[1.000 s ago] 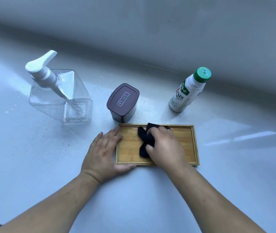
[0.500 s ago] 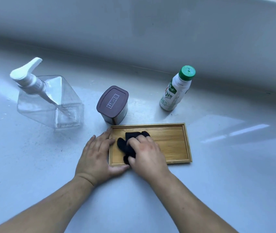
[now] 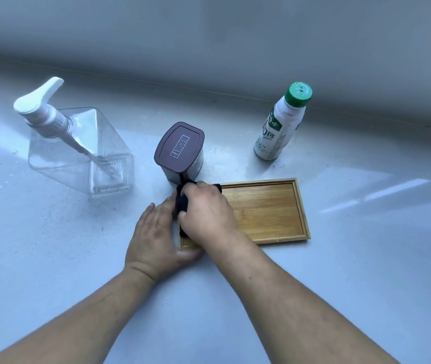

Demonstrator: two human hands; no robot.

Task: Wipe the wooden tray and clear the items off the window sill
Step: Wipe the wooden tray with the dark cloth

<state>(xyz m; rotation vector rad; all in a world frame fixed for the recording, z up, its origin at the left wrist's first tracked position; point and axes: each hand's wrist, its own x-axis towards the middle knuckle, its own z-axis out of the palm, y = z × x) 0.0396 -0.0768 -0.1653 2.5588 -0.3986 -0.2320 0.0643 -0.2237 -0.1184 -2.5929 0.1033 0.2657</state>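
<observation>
A shallow wooden tray [image 3: 266, 211] lies flat on the white window sill [image 3: 51, 245]. My right hand [image 3: 206, 208] presses a black cloth [image 3: 181, 202] onto the tray's left end. Flat on the sill, my left hand [image 3: 156, 235] rests against the tray's left edge, its thumb along the front rim. Behind the tray stand a brown-lidded tub [image 3: 180, 151], a clear pump bottle [image 3: 77, 148] to the left, and a white drink bottle with a green cap [image 3: 280, 124] to the right.
A grey wall [image 3: 209, 35] rises along the back of the sill. Dust specks lie on the sill left of the tray. Bright light streaks fall on the sill at the right.
My right hand has slid the black cloth leftward across the tray, from its middle to its left end. My left hand stays at the tray's left edge.
</observation>
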